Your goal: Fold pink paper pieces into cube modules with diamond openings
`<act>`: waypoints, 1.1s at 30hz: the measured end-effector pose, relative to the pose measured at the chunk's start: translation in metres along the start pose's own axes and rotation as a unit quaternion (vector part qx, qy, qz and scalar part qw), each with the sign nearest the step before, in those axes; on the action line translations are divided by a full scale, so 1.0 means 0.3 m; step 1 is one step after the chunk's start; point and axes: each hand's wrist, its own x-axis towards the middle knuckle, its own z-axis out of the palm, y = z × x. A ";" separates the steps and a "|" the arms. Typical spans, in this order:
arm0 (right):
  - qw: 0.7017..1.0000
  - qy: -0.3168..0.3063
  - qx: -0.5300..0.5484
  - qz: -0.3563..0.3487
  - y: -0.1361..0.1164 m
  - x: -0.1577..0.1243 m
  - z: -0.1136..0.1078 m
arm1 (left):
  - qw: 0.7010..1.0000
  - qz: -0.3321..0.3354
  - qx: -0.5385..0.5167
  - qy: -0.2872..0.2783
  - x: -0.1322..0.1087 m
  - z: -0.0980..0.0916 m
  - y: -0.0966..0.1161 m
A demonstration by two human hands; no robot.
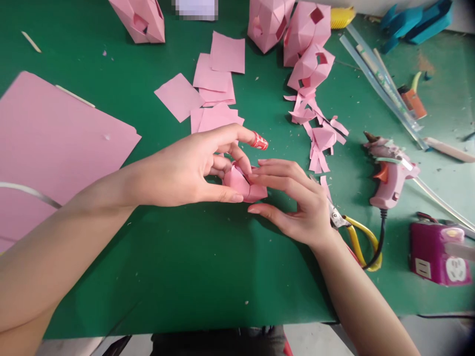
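A small folded pink paper piece [240, 184] sits between my two hands just above the green table. My left hand [185, 165] grips it from the left, thumb along the near side and curled fingers on the far side. Its index finger, with a red patterned wrap on the tip, is stretched out clear of the paper. From the right, my right hand [293, 198] has its fingertips on the paper's right part, with the thumb at its near edge. Part of the paper is hidden behind the fingers.
Pink paper squares [215, 74] lie beyond my hands. Faceted paper shapes [309, 29] and paper scraps [319, 133] are farther back. Scissors [358, 237], a glue gun [393, 173], glue sticks [386, 84] and a purple box [440, 252] are at right; pink sheets [63, 143] at left.
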 end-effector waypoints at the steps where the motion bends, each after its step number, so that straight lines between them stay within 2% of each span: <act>1: 1.000 0.002 -0.017 -0.007 0.000 0.000 0.004 | 1.000 0.000 -0.006 -0.003 0.002 0.001 -0.005; 7: 0.993 0.029 -0.103 -0.055 -0.010 -0.010 0.027 | 0.999 -0.005 -0.023 -0.026 0.008 -0.007 -0.023; 18: 0.997 0.012 -0.060 -0.045 -0.017 -0.012 0.034 | 0.998 -0.036 -0.016 -0.039 0.006 -0.016 -0.018; 33: 0.996 0.034 -0.067 -0.049 -0.025 -0.012 0.038 | 0.999 -0.011 -0.026 -0.034 0.011 -0.017 -0.018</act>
